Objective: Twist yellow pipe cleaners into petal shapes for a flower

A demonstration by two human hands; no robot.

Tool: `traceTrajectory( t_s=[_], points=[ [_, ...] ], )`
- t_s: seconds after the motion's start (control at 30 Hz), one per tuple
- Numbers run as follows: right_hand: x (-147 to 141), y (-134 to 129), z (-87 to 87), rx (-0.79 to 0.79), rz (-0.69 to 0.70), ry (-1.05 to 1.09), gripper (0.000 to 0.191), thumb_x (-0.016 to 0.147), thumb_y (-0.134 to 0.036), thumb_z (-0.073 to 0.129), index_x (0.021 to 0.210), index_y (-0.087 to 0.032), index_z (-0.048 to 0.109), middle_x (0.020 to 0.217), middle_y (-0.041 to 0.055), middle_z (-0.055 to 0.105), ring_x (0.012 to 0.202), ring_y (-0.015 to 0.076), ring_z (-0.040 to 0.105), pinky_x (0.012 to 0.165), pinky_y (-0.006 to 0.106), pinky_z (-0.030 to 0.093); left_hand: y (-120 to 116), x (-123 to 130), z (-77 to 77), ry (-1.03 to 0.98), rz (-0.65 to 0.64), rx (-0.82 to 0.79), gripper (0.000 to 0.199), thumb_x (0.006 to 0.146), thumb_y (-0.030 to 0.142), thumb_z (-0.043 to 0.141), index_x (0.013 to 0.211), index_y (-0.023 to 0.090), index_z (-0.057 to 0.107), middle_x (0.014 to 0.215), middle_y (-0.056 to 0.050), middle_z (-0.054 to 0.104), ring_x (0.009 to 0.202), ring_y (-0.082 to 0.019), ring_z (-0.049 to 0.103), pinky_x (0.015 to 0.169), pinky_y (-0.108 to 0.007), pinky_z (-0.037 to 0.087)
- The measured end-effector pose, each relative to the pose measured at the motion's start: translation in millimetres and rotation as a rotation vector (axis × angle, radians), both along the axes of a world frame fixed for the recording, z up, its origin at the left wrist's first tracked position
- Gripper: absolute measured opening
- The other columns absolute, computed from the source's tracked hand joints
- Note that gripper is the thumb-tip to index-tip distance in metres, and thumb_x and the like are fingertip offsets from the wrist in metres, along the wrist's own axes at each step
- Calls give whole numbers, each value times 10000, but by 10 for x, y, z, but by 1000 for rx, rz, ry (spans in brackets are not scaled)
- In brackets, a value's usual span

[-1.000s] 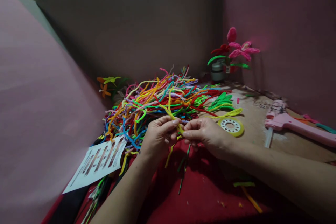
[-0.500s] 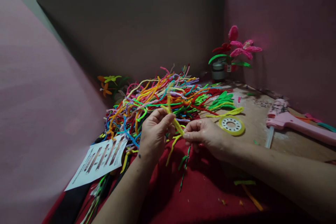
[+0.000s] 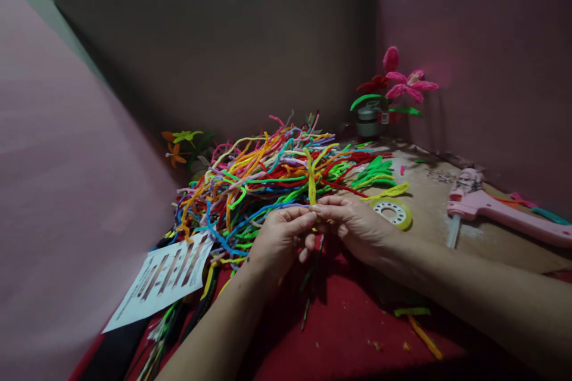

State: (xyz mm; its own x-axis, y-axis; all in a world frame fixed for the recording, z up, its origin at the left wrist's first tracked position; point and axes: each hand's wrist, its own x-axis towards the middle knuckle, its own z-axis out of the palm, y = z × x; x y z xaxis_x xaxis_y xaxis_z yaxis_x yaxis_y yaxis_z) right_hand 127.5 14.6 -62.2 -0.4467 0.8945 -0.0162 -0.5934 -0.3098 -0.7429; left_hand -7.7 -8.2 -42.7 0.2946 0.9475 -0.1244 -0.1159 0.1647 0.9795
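Left hand and right hand pinch a fuzzy yellow strip low, apparently to steady it upright. A yellow-and-white ring-shaped roll lies handy at three o'clock.

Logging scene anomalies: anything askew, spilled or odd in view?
Two oddities. The pink tool at right has dark, messy marks on its head, as if soiled. Small orange scraps lie scattered on the red surface, like stray trimmings.

Matt, fuzzy fibre is seen on the slender yellow strip and tangled multicolour strip pile; smooth plastic on the pink pistol-shaped tool; matt red cloth.
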Motion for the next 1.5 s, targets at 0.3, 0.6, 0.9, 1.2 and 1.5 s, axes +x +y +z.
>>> traceTrajectory(
  t_s=[0.3, 0.6, 0.9, 1.2, 1.5],
  points=[
    [-3, 40, -52, -119, 10, 82, 144, 562, -91, 703, 638, -136, 589, 596, -18, 586, 552, 86, 549, 551, 213, 422, -11, 16, -14, -24, 16, -11, 189, 749, 286, 605, 816, 109, 595, 658, -24, 604, 374, -36, 457, 298, -133, 355],
    [-18, 36, -60, -21, 161, 84, 108, 621, -177, 675, 656, -119, 591, 577, 5, 584, 450, 107, 529, 504, 270, 434, -29, 26, -38, 65, -6, 12, 222, 775, 311, 566, 690, 106, 584, 440, 18, 524, 291, -35, 398, 292, -132, 299],
    [20, 60, 42, 8, -144, -64, 130, 621, -200, 689, 604, -113, 595, 576, 13, 607, 518, 96, 547, 533, 223, 418, -86, 74, -2, 282, 54, 76, 222, 765, 291, 558, 616, 127, 537, 403, 15, 515, 287, -58, 387, 283, -151, 302],
    [12, 47, 62, -65, -69, 26, 22, 659, -125, 618, 653, -121, 597, 581, 28, 617, 511, 109, 554, 506, 229, 422, -46, 6, -59, 98, -53, -62, 217, 750, 303, 576, 621, 135, 531, 383, 45, 468, 255, -47, 343, 256, -155, 300],
    [25, 35, 64, -2, -33, -43, 213, 540, -214, 750, 542, -117, 560, 510, -7, 564, 477, 77, 491, 512, 220, 379, -56, 4, -24, 77, -92, -105, 227, 723, 292, 600, 589, 141, 498, 420, 53, 450, 257, -20, 280, 251, -145, 263]
  ],
)
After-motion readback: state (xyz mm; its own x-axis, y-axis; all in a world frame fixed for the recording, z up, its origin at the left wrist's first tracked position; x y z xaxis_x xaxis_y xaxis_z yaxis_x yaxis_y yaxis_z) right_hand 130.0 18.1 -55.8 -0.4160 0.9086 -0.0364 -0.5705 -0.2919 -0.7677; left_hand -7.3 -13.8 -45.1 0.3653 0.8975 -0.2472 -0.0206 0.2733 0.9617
